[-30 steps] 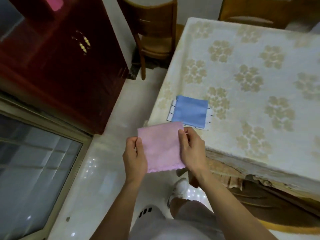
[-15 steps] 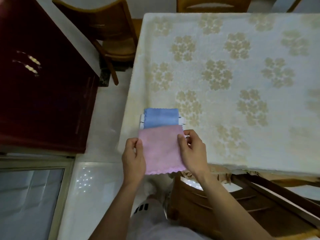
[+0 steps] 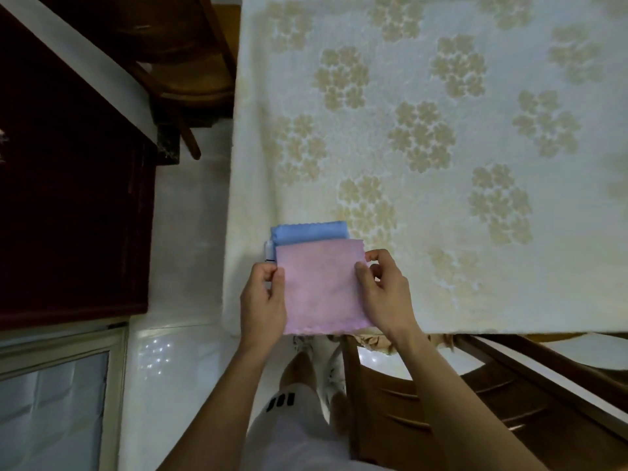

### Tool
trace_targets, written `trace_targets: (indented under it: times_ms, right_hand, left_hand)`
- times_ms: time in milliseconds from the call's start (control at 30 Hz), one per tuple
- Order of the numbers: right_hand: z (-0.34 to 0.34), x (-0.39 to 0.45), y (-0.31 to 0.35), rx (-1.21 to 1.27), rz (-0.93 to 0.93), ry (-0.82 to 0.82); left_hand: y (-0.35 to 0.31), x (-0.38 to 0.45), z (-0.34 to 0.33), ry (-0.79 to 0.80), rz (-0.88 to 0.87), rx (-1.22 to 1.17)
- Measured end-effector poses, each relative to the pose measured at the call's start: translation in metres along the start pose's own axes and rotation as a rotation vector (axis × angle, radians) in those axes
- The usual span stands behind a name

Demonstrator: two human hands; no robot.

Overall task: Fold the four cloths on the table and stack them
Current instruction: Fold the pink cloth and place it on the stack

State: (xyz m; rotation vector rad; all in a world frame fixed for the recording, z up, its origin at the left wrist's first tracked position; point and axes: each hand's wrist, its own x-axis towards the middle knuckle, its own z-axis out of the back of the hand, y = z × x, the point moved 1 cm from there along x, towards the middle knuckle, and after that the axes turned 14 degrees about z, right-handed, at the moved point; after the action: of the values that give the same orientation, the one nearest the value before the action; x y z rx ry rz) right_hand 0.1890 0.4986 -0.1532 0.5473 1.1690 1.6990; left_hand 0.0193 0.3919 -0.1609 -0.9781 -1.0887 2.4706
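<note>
Hiding blue cloth [image 3: 311, 230]: pink cloth [image 3: 323, 287]

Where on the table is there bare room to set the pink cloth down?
Everything right of and beyond the blue cloth is bare tablecloth. Crowded only at the near left corner, where both hands hold the pink cloth over the stack.

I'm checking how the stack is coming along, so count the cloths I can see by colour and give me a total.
Pink: 1, the pink cloth, folded and held by the left hand and right hand over the stack.
Blue: 1, the blue cloth, partly covered.
White: 1, the white cloth, only an edge showing under the blue.
Total: 3 visible; a fourth is not visible.
</note>
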Motion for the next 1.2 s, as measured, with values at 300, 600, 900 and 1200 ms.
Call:
trace_targets:
  times_ms: [300, 600, 900, 1200]
  right_hand:
    - [-0.017, 0.043, -0.015, -0.178, -0.074, 0.026]
    - [-0.032, 0.060, -0.023, -0.174, -0.101, -0.007]
    - [-0.037, 0.062, -0.026, -0.251, -0.081, -0.026]
    - [-0.033, 0.058, -0.024, -0.253, -0.044, -0.039]
  left_hand:
    - [-0.005, 0.053, 0.000, 0.089, 0.052, 0.067]
    - [-0.012, 0.083, 0.004, 0.069, 0.076, 0.220]
    - [-0.009, 0.093, 0.006, 0.046, -0.001, 0.392]
    - [-0.010, 0.086, 0.009, 0.031, 0.012, 0.386]
